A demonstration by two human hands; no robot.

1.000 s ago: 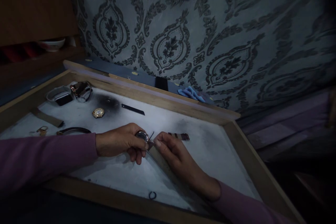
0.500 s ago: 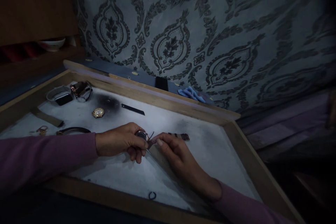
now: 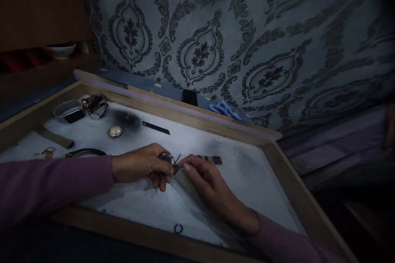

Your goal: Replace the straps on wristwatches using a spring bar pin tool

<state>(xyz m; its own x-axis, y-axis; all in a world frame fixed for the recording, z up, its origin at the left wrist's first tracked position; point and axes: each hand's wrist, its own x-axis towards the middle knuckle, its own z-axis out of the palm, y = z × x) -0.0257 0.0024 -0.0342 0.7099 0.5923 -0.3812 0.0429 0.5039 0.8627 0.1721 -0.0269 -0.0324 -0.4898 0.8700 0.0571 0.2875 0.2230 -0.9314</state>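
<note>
My left hand [image 3: 148,166] is closed round a wristwatch [image 3: 166,157] with a dark dial and a shiny rim, held above the white tray floor. Thumb and forefinger of my right hand [image 3: 212,185] pinch the end of a brownish strap [image 3: 177,168] at the lower right edge of the watch case. A thin dark piece [image 3: 178,158] sticks up between the hands. Exactly how the strap meets the case is hidden by the fingers. Just behind my right hand lies a short striped strap piece [image 3: 212,159].
The wooden tray [image 3: 271,152] holds a gold watch [image 3: 115,131], a black flat blade-like strip [image 3: 156,128], a smartwatch [image 3: 74,114], another watch [image 3: 98,108], an olive strap [image 3: 57,137] and a small black ring [image 3: 178,229]. A blue cloth [image 3: 226,109] lies beyond the rim.
Almost nothing differs. Both hands keep their hold beside the watch, and my right hand has shifted very slightly left.
</note>
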